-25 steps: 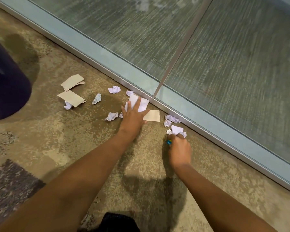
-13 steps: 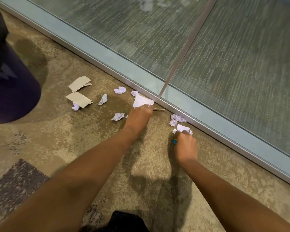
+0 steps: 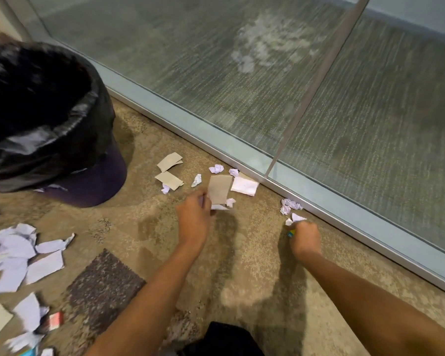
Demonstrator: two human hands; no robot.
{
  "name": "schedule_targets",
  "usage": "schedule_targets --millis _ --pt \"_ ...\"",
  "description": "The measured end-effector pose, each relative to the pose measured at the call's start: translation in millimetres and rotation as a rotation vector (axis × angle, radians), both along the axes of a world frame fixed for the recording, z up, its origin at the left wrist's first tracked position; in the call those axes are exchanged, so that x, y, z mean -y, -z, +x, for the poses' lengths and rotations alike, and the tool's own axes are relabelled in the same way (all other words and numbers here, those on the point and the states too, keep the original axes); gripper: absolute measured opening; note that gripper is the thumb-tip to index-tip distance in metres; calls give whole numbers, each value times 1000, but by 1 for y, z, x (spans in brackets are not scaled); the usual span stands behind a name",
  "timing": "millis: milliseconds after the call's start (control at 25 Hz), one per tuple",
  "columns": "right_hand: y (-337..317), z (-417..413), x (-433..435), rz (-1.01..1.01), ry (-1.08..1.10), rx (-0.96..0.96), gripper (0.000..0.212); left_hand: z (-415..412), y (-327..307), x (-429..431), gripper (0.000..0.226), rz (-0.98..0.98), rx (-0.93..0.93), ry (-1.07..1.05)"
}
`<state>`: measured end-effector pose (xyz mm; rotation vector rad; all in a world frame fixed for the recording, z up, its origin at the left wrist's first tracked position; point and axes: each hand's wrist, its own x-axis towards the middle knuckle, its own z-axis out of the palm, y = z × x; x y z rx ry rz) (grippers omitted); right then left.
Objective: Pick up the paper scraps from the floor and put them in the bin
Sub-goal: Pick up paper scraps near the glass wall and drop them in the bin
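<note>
Open lane: bare carpet (image 3: 252, 242) between left hand (image 3: 193, 218) and right hand (image 3: 305, 236), which is fisted on white scrap (image 3: 298, 217). Far side closed by glass wall (image 3: 216, 73) and metal sill (image 3: 370, 240); crumpled scraps (image 3: 290, 204) lie just beside sill, reach from near side only. Card (image 3: 219, 188) in left hand's grip overhangs small scrap (image 3: 231, 201). Bin (image 3: 98, 181) far left, mouth open upward. Paper pile (image 3: 18, 255) clutters near-left floor.

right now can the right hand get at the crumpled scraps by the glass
Probably yes: the crumpled scraps lie just ahead of the right hand, nothing between, though it grips paper.
</note>
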<state>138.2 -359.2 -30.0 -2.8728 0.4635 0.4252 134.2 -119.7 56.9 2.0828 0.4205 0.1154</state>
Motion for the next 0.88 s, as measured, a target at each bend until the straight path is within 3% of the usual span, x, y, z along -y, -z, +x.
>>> schedule_targets --millis 120,200,360,560,720,880 --pt "-22 -12 -20 139 144 120 27 -19 -38 -34 25 -30 26 -155" --pt "-40 -20 -47 243 123 267 27 -28 -58 -55 25 33 83 -224" --pt "-104 -26 -128 549 -22 579 29 -53 -93 -102 23 104 143 -367" --pt "-205 -22 -247 891 -309 727 28 -74 -151 -178 22 210 290 -562" --pt "-260 -1 -331 911 -626 832 32 -55 -189 -242 26 271 273 -643" --pt "-279 39 -401 728 -826 732 31 -10 -191 -292 25 41 70 -605"
